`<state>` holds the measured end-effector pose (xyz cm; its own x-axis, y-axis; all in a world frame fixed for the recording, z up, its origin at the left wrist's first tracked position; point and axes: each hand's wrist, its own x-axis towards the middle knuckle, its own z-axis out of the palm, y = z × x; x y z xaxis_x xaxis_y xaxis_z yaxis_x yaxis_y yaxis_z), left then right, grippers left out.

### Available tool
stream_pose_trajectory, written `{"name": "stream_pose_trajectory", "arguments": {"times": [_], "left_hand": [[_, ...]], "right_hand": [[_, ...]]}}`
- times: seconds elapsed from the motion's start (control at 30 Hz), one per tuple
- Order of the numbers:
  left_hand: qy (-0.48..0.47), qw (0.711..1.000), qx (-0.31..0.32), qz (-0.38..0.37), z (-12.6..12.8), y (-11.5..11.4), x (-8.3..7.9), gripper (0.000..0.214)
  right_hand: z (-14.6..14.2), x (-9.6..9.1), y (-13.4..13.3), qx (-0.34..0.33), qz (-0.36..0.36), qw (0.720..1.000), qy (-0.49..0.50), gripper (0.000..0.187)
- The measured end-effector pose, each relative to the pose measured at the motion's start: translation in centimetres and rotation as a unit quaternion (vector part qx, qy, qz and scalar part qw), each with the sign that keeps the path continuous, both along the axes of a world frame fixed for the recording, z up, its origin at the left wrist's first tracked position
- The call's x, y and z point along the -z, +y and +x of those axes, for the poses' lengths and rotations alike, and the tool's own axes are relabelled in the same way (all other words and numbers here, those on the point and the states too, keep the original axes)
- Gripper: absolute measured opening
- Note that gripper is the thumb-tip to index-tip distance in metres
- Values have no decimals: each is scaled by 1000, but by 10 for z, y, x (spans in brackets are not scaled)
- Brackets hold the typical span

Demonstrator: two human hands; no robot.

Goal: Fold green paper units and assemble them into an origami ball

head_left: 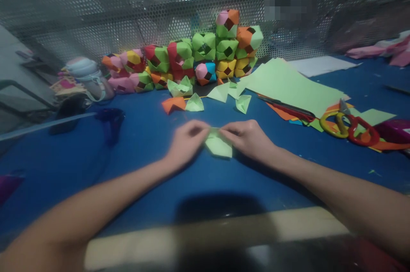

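Observation:
Both my hands rest on the blue table and pinch one small piece of folded light-green paper. My left hand grips its left side with fingers closed. My right hand grips the right side, fingers pressed together on the fold. Just beyond lie several folded paper units: an orange one and green ones. Against the back mesh wall stands a stack of coloured paper cubes.
Sheets of green paper lie at the right over orange sheets, with yellow-and-red scissors beside them. White paper lies farther back. A capped bottle and dark objects sit at the left. A pale table edge runs near me.

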<state>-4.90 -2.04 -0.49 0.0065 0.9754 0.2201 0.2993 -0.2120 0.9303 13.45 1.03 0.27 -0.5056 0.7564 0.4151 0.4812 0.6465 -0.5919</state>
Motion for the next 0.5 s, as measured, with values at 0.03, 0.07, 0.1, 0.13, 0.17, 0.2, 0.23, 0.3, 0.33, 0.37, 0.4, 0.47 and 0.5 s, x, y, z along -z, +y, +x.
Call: {"name": "stream_pose_trajectory", "arguments": {"times": [0.03, 0.07, 0.1, 0.13, 0.17, 0.2, 0.23, 0.3, 0.33, 0.37, 0.4, 0.47, 0.5], "left_hand": [[10, 1000, 7, 6, 0, 0, 1, 13], [19, 1000, 12, 9, 1, 0, 1, 12], [27, 999, 15, 11, 1, 0, 2, 11], [31, 999, 13, 10, 1, 0, 2, 10], [31, 999, 8, 7, 1, 0, 3, 10], [27, 1000, 2, 3, 1, 1, 3, 10], [20, 1000, -5, 0, 1, 1, 3, 10], [3, 1000, -7, -7, 1, 2, 3, 9], [-5, 1000, 1, -13, 1, 2, 3, 9], [-12, 1000, 11, -19, 2, 2, 2, 10], [-19, 999, 21, -27, 2, 2, 2, 10], [-29, 998, 22, -43, 2, 2, 2, 12], [-33, 998, 14, -49, 2, 2, 1, 12]], "right_hand": [[0, 0, 1, -1, 6, 1000, -3, 24], [0, 0, 1, -4, 12, 1000, -4, 24], [1, 0, 2, -6, 18, 1000, -2, 23], [1, -1, 2, -8, 24, 1000, 1, 22], [1, -1, 2, -9, 28, 1000, 5, 22], [1, -2, 2, -9, 33, 999, 8, 21], [1, -2, 2, -7, 36, 999, 10, 21], [1, -2, 1, -4, 41, 999, 13, 23], [1, -2, 1, -5, 43, 999, 15, 24], [1, -2, 0, -7, 44, 999, 18, 24], [1, -2, 0, -9, 45, 999, 23, 24], [1, -2, 0, -10, 44, 999, 30, 23], [1, -3, -1, -7, 45, 998, 33, 23]]}}
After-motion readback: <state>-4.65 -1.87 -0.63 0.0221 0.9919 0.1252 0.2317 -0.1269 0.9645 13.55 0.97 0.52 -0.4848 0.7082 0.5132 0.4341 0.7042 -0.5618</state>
